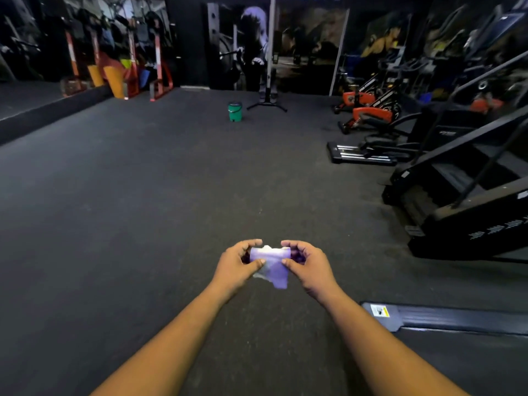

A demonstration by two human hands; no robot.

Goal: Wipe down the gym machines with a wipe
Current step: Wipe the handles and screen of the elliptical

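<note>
I'm looking at a commercial gym. Dark rubber floor (pixel 171 181) runs wall to wall. Along the right edge of the floor: a black stair-climber machine (pixel 468 195), then orange-and-black spin bikes (pixel 368 110) further back, w/ more cardio gear behind, too dark to tell apart. Back left corner has red-framed racks (pixel 157 67) beside a mirror wall. Back wall carries big murals of ppl lifting (pixel 254 38). A green bucket (pixel 235 111) sits on the floor near the back wall, just beside a black stand's base (pixel 267 104). A treadmill deck edge (pixel 445 318) shows lower right.
</note>
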